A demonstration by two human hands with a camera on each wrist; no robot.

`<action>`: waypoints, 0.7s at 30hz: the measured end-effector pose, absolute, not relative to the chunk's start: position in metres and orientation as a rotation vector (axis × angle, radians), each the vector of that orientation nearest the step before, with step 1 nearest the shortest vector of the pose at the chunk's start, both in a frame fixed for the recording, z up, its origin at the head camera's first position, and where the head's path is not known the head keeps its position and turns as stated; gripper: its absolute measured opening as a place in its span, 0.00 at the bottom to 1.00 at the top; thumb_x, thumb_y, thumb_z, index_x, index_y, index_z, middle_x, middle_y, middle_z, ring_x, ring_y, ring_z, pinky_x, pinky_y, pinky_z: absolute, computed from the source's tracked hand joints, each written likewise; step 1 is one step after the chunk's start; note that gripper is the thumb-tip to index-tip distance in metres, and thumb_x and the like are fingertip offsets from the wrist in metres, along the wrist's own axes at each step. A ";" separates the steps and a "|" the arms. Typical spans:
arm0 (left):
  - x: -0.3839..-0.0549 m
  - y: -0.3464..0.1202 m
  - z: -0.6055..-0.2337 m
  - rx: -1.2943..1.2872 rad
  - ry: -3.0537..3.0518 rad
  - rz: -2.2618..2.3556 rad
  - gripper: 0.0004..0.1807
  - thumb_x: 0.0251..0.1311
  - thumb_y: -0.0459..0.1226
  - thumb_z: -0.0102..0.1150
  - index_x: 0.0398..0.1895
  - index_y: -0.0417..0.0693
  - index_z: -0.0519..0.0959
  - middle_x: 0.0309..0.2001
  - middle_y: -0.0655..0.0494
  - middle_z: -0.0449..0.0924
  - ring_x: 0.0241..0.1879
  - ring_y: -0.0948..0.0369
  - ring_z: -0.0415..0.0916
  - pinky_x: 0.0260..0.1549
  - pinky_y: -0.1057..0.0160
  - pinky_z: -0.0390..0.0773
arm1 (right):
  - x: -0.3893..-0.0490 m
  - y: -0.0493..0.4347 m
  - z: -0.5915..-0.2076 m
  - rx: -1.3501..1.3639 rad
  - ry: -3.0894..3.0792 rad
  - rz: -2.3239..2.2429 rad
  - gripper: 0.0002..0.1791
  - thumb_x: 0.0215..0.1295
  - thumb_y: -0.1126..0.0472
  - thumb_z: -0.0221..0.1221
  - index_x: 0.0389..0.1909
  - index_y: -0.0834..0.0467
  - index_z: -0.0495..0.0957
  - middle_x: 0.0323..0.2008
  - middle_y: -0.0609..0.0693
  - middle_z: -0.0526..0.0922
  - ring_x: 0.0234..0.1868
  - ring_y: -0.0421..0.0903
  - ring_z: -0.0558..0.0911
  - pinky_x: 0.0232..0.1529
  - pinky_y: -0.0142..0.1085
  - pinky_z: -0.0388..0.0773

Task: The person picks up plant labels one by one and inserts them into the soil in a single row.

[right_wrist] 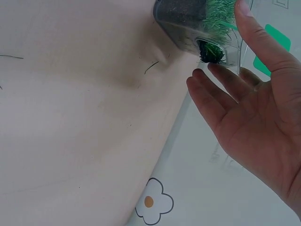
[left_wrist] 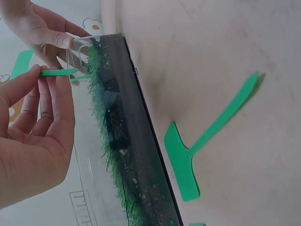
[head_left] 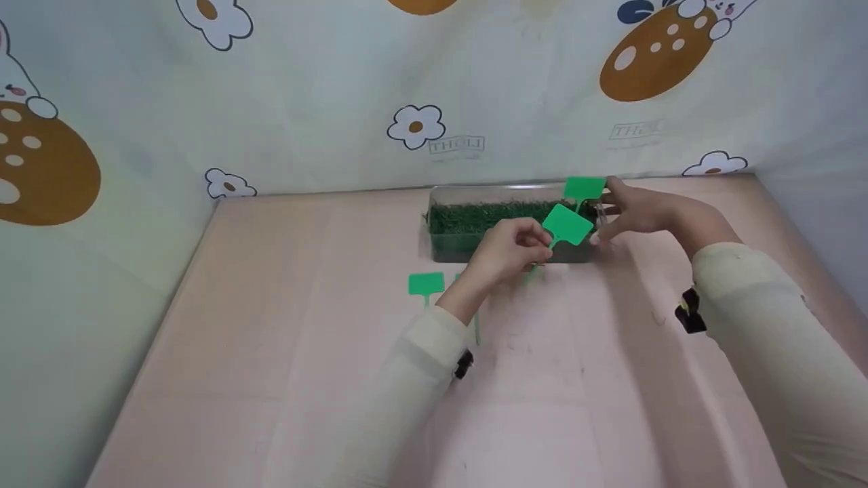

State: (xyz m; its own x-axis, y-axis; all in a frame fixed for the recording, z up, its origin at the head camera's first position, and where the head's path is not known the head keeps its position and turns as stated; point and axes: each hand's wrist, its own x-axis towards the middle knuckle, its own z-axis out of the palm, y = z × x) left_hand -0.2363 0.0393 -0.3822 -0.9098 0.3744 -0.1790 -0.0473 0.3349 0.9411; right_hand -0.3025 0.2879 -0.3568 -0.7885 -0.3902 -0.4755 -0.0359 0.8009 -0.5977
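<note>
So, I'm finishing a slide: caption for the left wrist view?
Left hand pinches a green tag near a clear box of grass.

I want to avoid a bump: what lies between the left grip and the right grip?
The head view shows a green tag, pinched by the left grip; a standing tag rises behind it, beside the right grip.

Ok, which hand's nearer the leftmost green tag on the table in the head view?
Left. The left hand is beyond and right of the leftmost tag, pinching another tag; the right hand is farther right, by the clear container's right end.
</note>
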 end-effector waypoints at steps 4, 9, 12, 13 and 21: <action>-0.238 0.038 -0.382 0.289 2.268 1.628 0.04 0.65 0.33 0.63 0.41 0.45 0.83 0.35 0.57 0.82 0.32 0.64 0.76 0.31 0.70 0.76 | -0.302 0.288 -0.356 -0.303 2.384 -0.763 0.56 0.61 0.52 0.69 0.73 0.63 0.37 0.77 0.70 0.46 0.77 0.69 0.50 0.72 0.65 0.53; -0.238 0.038 -0.382 0.302 2.271 1.684 0.04 0.65 0.33 0.63 0.41 0.46 0.82 0.38 0.54 0.84 0.35 0.65 0.77 0.33 0.70 0.78 | -0.302 0.290 -0.356 -0.297 2.385 -0.763 0.59 0.61 0.51 0.70 0.75 0.61 0.34 0.77 0.70 0.45 0.77 0.69 0.50 0.72 0.66 0.52; -0.239 0.037 -0.382 0.315 2.278 1.709 0.04 0.65 0.33 0.63 0.41 0.46 0.82 0.39 0.53 0.84 0.35 0.65 0.78 0.33 0.70 0.78 | -0.302 0.289 -0.356 -0.301 2.383 -0.783 0.57 0.61 0.53 0.70 0.74 0.60 0.36 0.78 0.70 0.45 0.77 0.69 0.49 0.72 0.66 0.51; -0.240 0.037 -0.382 0.319 2.281 1.716 0.04 0.65 0.33 0.63 0.41 0.46 0.82 0.39 0.53 0.84 0.35 0.65 0.77 0.32 0.70 0.78 | -0.302 0.289 -0.355 -0.302 2.383 -0.788 0.57 0.61 0.53 0.70 0.74 0.60 0.36 0.78 0.69 0.45 0.77 0.69 0.49 0.73 0.65 0.51; -0.243 0.035 -0.382 0.346 2.270 1.754 0.06 0.65 0.33 0.63 0.43 0.43 0.82 0.41 0.50 0.85 0.32 0.63 0.76 0.30 0.69 0.76 | -0.302 0.289 -0.355 -0.322 2.381 -0.792 0.58 0.61 0.54 0.70 0.75 0.60 0.35 0.77 0.70 0.45 0.77 0.70 0.49 0.72 0.65 0.52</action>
